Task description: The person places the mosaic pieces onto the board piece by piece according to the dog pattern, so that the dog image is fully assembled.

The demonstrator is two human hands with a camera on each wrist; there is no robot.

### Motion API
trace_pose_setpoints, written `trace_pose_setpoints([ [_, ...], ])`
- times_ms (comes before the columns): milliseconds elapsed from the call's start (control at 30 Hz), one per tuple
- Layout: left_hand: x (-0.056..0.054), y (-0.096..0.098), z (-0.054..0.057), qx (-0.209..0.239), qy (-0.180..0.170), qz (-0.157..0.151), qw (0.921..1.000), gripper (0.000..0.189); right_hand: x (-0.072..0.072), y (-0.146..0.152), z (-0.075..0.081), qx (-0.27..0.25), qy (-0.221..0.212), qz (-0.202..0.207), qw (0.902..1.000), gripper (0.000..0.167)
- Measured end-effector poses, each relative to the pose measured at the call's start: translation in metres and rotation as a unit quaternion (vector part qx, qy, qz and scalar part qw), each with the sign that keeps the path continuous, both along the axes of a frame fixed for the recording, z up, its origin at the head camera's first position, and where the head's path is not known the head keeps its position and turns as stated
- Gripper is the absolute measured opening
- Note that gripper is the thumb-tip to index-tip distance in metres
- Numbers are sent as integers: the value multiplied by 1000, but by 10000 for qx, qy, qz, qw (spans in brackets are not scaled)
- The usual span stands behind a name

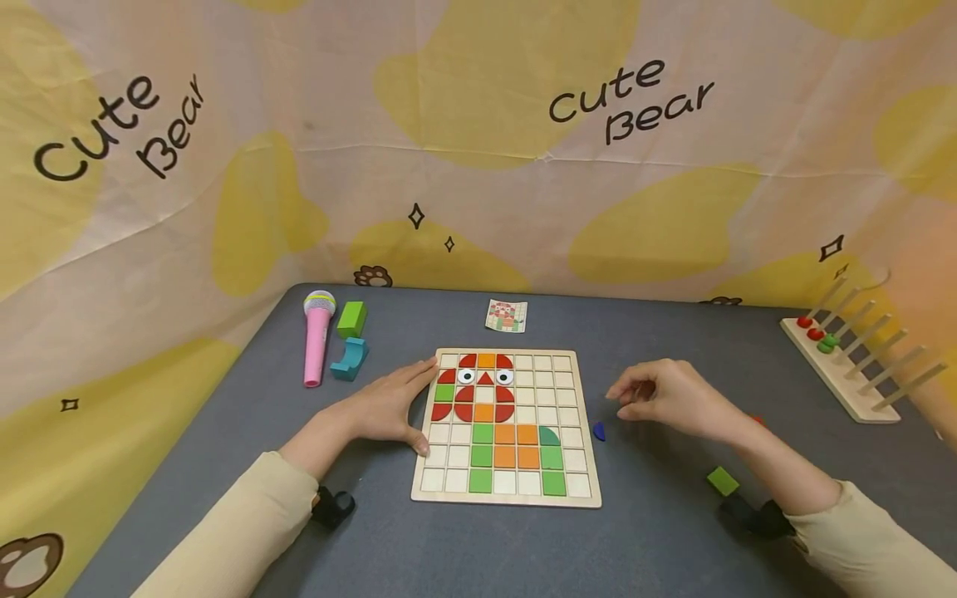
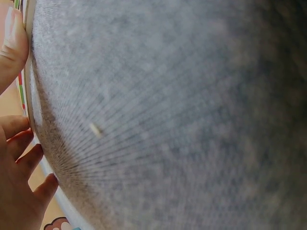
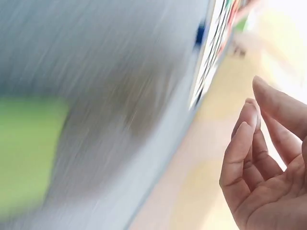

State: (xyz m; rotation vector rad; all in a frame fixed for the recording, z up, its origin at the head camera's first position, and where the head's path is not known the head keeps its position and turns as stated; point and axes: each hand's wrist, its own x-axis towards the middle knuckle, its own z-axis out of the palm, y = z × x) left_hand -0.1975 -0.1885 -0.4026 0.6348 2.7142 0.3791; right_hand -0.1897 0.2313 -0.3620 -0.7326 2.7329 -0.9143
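A wooden grid board [image 1: 566, 490] lies flat on the dark table. Red, orange and green tiles and two round eye pieces [image 1: 504, 377] sit in its cells. Along the board's left edge rests my left hand [image 1: 381, 407], thumb and fingers spread and touching the rim. Just off the right edge lies a small dark blue rounded piece [image 1: 600, 431]. My right hand [image 1: 669, 399] hovers right of that piece, its fingers loosely bent. Nothing shows between its fingertips [image 3: 259, 84] in the right wrist view.
Behind the board lies a picture card [image 1: 507, 316]. At the back left are a pink toy microphone [image 1: 316, 340], a green block [image 1: 351, 319] and a teal curved block [image 1: 350, 359]. A green block [image 1: 723, 481] lies near my right wrist; a peg rack [image 1: 845, 374] stands far right.
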Motion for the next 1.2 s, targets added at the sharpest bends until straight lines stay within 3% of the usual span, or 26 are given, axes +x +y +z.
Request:
trace_pose_setpoints([
  [133,0,0,1,20,-9,0,10000,125,-13,42,4,185,53,-537,9984,21],
  [200,1,0,1,42,-10,-5,10000,125,-20,64,4,271,10,-612,9978,25],
  [400,1,0,1,61,-9,2,10000,125,-39,124,-5,133,-318,-4,9994,33],
  [533,1,0,1,53,-13,13,10000,125,-45,151,-12,82,-913,313,9953,31],
  [667,1,0,2,48,-32,24,10000,125,-48,168,-14,39,-1748,570,9829,30],
  [800,1,1,2,54,-23,-4,10000,125,-51,178,-16,-292,-2553,1055,9606,27],
  [933,1,1,2,81,-4,-34,10000,124,-52,183,-20,-680,-2904,1489,9428,24],
  [1033,1,1,2,98,1,-44,9999,125,-52,183,-24,-687,-2762,1506,9467,22],
  [1200,1,1,2,109,14,-53,9999,125,-50,179,-27,-315,-2265,1229,9657,19],
])
